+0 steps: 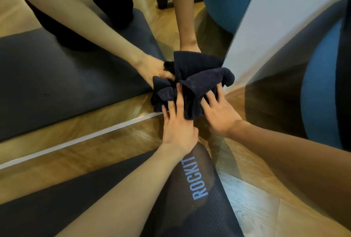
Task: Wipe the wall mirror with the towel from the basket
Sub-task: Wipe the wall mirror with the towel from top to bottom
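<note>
We have both hands on the dark towel [191, 88], pressing it flat against the wall mirror [76, 77] low down, right at its bottom edge where it meets the wooden floor [98, 147]. Our left hand [178, 126] lies spread on the near side of the bunched cloth, fingers splayed over it rather than clenched; our right hand [220, 115] does the same on the right side, fingertips tucked under a fold. Neither hand grips the towel tightly, they push it onto the glass. The reflection shows the same hands meeting ours from the far side.

The towel is crumpled, so only part of it touches the glass; we judge that a stroke from here may leave streaks or miss the strip along the bottom frame. With open palms the cloth could also slip out and drop to the floor, or our bare fingers could smear the glass. A blue exercise ball [321, 85] sits close on the right, and a wide sweep could knock it.
</note>
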Demonstrator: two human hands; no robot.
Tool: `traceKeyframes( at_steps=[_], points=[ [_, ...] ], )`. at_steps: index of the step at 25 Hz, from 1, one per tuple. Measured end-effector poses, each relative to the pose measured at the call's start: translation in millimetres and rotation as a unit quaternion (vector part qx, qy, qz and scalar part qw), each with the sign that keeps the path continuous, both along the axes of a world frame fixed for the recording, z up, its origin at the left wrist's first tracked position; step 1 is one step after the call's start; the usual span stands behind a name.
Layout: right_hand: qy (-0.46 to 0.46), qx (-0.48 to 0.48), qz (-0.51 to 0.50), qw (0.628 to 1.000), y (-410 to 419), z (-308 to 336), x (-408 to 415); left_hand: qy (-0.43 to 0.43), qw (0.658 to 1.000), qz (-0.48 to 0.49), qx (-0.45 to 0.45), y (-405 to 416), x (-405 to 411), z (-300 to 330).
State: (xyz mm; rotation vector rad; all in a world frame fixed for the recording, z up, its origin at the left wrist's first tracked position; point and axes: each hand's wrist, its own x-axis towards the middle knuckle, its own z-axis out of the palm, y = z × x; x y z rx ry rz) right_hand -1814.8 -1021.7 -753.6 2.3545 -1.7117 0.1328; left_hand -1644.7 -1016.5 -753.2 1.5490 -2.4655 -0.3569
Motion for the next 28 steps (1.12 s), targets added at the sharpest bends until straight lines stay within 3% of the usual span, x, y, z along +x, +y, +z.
traceKeyframes(
  at_steps=[5, 10, 14, 23, 28],
  points=[
    [-0.042, 0.096, -0.012, 0.994, 7.8, -25.6, 35.1, -0.004, 0.997, 0.027, 0.067, 8.6, 23.4, -19.7],
    [-0.081, 0.127, -0.018, 0.988, 15.2, -23.6, 70.0, 0.010, 0.999, -0.009, 0.034, 5.6, 65.3, -20.1],
    [-0.087, 0.161, 0.020, 0.983, 16.1, -20.1, 118.0, 0.011, 0.999, 0.028, 0.018, 10.3, 108.7, -20.2],
    [-0.178, 0.150, 0.063, 0.970, 23.9, -27.9, 276.7, 0.009, 0.994, 0.108, -0.004, 29.0, 255.7, -21.1],
    [-0.159, 0.162, 0.106, 0.968, 29.0, -36.6, 378.8, -0.028, 0.988, 0.142, 0.051, 41.9, 361.0, -22.2]
  ],
)
